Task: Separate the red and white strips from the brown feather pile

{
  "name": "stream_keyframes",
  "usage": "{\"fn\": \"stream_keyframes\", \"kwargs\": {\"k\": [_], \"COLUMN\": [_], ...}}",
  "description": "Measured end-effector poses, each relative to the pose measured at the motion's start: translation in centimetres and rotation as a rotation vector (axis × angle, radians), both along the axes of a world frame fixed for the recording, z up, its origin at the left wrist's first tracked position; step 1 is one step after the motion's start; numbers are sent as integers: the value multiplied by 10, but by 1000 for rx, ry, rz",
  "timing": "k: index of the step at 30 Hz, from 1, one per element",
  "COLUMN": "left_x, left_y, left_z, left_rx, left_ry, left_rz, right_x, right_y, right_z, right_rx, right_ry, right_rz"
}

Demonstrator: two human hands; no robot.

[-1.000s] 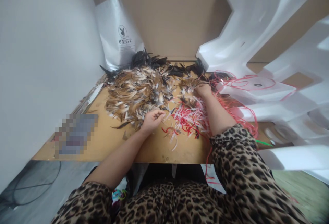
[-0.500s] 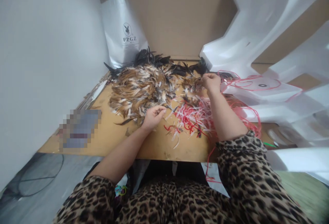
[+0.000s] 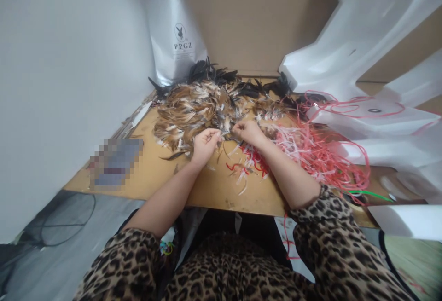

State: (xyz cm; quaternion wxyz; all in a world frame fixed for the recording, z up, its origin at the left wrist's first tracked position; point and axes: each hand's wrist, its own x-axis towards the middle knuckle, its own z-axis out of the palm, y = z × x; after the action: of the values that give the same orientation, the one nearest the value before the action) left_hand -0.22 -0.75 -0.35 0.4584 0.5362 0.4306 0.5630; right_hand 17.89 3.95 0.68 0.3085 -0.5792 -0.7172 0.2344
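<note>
My left hand [image 3: 206,145] is pinched closed at the front edge of a pile of brown and white feathers [image 3: 186,112]. Thin pale tips show at its fingertips, but I cannot make out whether they are held or lie behind. Close by on the right, my right hand [image 3: 249,133] also has its fingers pressed together; what is in them is hidden. A small gap separates the two hands. Beside the right forearm lies a tangle of red and white strips [image 3: 311,149]. Dark feathers [image 3: 210,72] line the back of the pile.
A silver-white printed bag [image 3: 176,38] stands at the back left against the wall. White curved sheets [image 3: 317,66] rise on the right, with pink cord [image 3: 359,103] over them. A blurred-out rectangular item [image 3: 117,163] lies on the wooden table [image 3: 231,197] at left.
My right hand has come from the back right of the feathers toward my left hand. My left hand has risen slightly. The view has shifted a little, showing more of the red strips.
</note>
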Motion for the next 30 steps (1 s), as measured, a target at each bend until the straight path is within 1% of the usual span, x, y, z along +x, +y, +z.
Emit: {"fn": "stream_keyframes", "kwargs": {"k": [1, 3, 6, 8, 11, 13, 14, 15, 17, 18, 20, 22, 24, 26, 27, 30], "left_x": [0, -1, -2, -2, -3, -3, -3, -2, -2, -2, -1, -1, -1, -2, -2, -3], "left_y": [0, 1, 1, 1, 0, -1, -1, -1, -1, -1, -1, 0, 0, 0, 0, 0], "left_z": [-1, -2, -4, -5, -5, -4, -4, -4, -3, -4, -4, -5, -6, -6, -6, -5], "left_rx": [1, 9, 27, 35, 24, 10, 4, -4, -37, -63, -124, -177, -225, -261, -273, -279], "left_ry": [-2, 7, 27, 28, 16, 17, 19, 19, 1, -17, -63, -113, -166, -219, -242, -274], "left_rz": [6, 7, -6, -14, -15, -18, -24, -33, -64, -86, -142, -199, -256, -307, -324, -352], "right_x": [0, 3, 4, -1, -9, -11, -10, -7, 0, 4, 8, 8, 3, -5, -8, -17], "right_y": [0, -3, -13, -20, -28, -29, -28, -26, -22, -20, -19, -20, -23, -26, -28, -30], "right_z": [-3, -2, 10, 18, 23, 22, 22, 22, 23, 24, 27, 29, 31, 30, 29, 24], "right_rx": [2, 2, -48, -69, -57, -48, -48, -46, -69, -108, -233, -355, -396, -395, -389, -352], "right_ry": [-54, -161, -349, -511, -718, -771, -759, -712, -512, -362, -15, 302, 527, 656, 688, 679], "right_rz": [5, 9, 32, 29, 24, 20, 12, 5, 18, 41, 110, 176, 220, 252, 260, 254]}}
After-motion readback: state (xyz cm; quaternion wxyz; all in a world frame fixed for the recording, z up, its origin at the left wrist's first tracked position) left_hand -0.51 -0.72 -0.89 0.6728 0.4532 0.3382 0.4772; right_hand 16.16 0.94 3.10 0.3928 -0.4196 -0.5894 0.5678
